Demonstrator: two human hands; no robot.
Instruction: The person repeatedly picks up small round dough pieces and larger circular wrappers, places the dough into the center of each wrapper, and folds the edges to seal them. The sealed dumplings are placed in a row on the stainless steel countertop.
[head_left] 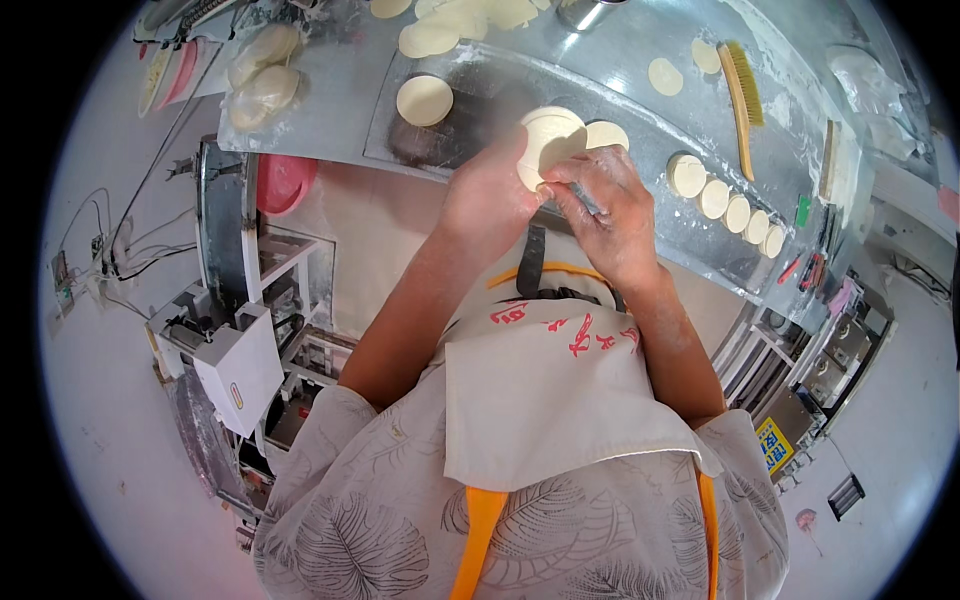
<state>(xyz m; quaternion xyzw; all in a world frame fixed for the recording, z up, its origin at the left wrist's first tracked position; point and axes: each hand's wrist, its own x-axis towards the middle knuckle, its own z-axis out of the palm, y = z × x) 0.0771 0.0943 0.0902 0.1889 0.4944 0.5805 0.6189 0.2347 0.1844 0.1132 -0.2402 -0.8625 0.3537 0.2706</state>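
A pale round dough wrapper (551, 135) is held up over the front edge of the metal table. My left hand (485, 195) grips it at the left, and the thumb and fingers of my right hand (605, 205) pinch at its lower right edge. Just behind my right hand lies another round (605, 134). A single disc (424, 100) rests on the dark board to the left, and several short stacks of discs (688, 176) form a slanting row at the right.
The metal table (340, 120) holds bagged dough (262, 95) at left, loose rounds (440, 30) at the back and a wooden brush (745, 110) at right. A pink basin (287, 183) is below. Machinery (237, 370) stands at lower left, a metal rack (830, 380) at lower right.
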